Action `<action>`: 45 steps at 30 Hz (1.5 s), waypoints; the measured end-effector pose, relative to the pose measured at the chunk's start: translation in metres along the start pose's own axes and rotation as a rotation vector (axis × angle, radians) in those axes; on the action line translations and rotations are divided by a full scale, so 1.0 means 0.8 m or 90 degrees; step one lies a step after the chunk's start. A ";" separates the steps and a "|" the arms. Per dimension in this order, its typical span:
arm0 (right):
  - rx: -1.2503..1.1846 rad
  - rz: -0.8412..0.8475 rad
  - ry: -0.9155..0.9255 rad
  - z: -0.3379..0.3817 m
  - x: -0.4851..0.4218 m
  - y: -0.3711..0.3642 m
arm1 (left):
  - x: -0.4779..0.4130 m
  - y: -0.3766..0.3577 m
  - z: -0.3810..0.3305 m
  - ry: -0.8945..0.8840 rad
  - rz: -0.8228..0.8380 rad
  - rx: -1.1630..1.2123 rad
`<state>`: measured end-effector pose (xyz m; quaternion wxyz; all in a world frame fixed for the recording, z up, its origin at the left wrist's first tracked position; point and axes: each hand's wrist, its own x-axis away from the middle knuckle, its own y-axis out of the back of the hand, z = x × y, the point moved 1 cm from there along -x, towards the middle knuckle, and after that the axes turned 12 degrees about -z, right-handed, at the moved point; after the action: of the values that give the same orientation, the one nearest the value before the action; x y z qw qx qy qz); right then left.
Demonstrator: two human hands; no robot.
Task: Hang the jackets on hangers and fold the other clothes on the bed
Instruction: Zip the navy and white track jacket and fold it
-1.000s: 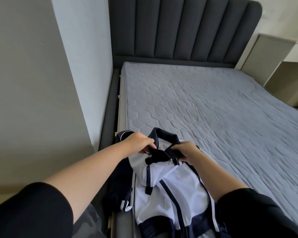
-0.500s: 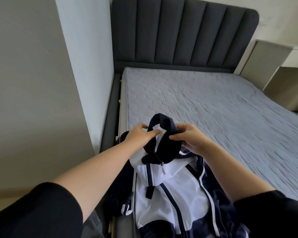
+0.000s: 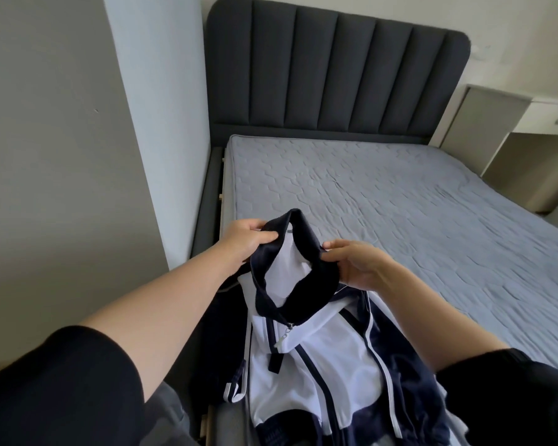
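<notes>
Ahead, jacket [image 3: 310,365] on grey quilted mattress [image 3: 384,194], dark headboard [image 3: 329,72], perhaps desk [image 3: 551,117].

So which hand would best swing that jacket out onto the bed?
Probably the right hand: it pinches the collar over the open mattress. The left hand grips it at the edge, by the wall.

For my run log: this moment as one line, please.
left hand: grips collar | right hand: pinches collar | track jacket: white-navy, draped over mattress corner | hanger: not in view
</notes>
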<state>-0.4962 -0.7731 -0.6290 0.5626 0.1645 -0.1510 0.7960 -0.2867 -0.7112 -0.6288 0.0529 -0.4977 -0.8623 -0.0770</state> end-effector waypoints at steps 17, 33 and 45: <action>0.535 -0.317 0.142 0.058 -0.022 0.036 | -0.005 0.029 -0.034 0.051 -0.065 -0.458; 0.397 -0.343 0.440 0.155 -0.150 -0.015 | -0.155 -0.055 -0.115 -0.002 -0.146 0.130; 0.692 -0.347 -0.030 -0.105 -0.162 0.131 | -0.072 -0.111 0.131 -0.007 0.273 -0.500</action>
<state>-0.5627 -0.8806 -0.7661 0.5782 0.4789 0.3120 0.5822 -0.3365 -0.7842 -0.7485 -0.1302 -0.6482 -0.6450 -0.3833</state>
